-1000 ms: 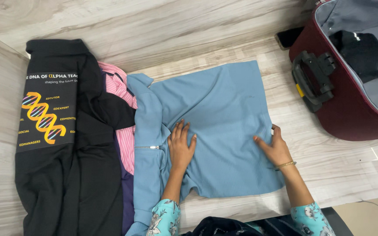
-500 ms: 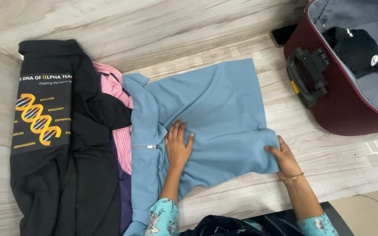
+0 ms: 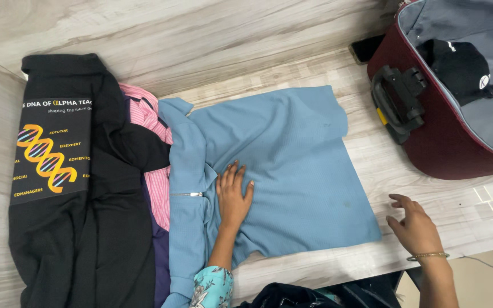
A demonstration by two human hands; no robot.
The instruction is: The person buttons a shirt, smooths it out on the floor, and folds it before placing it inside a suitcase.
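Observation:
A light blue zip-neck top (image 3: pixel 283 165) lies spread flat on the pale wood-grain table (image 3: pixel 212 45). My left hand (image 3: pixel 234 194) presses palm-down on it, fingers apart, just right of the short zip. My right hand (image 3: pixel 413 226) hovers over bare table to the right of the top's lower right corner, fingers loosely spread, holding nothing. A thin gold bangle sits on that wrist.
A black printed shirt (image 3: pixel 75 182) and a pink striped shirt (image 3: pixel 155 165) lie heaped to the left of the blue top. An open maroon suitcase (image 3: pixel 435 137) with a black cap (image 3: pixel 457 65) inside stands at the right. A dark phone (image 3: pixel 366 48) lies beside it.
My right hand had lifted the blue top's right edge, then let it go and pulled away to the right; the top now lies flat again. My left hand stayed pressed in place.

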